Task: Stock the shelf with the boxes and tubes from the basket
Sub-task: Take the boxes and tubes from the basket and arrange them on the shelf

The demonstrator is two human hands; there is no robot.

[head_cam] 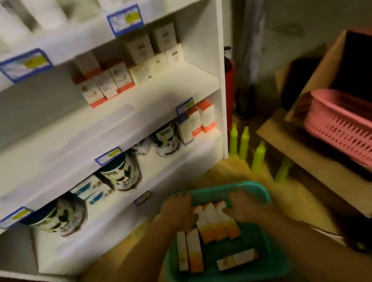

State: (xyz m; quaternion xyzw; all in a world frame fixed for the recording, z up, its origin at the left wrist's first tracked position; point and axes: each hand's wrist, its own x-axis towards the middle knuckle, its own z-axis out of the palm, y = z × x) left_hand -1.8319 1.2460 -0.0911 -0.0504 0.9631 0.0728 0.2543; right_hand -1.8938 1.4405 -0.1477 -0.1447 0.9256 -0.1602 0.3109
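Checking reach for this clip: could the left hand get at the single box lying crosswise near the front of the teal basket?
Probably yes. The crosswise box lies uncovered in the teal basket, nothing above it. The left hand is busy at the three-box bunch farther back.

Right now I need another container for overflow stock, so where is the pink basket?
In the head view the pink basket is at the right, tilted inside an open cardboard box, right of the white shelf and beyond the teal basket.
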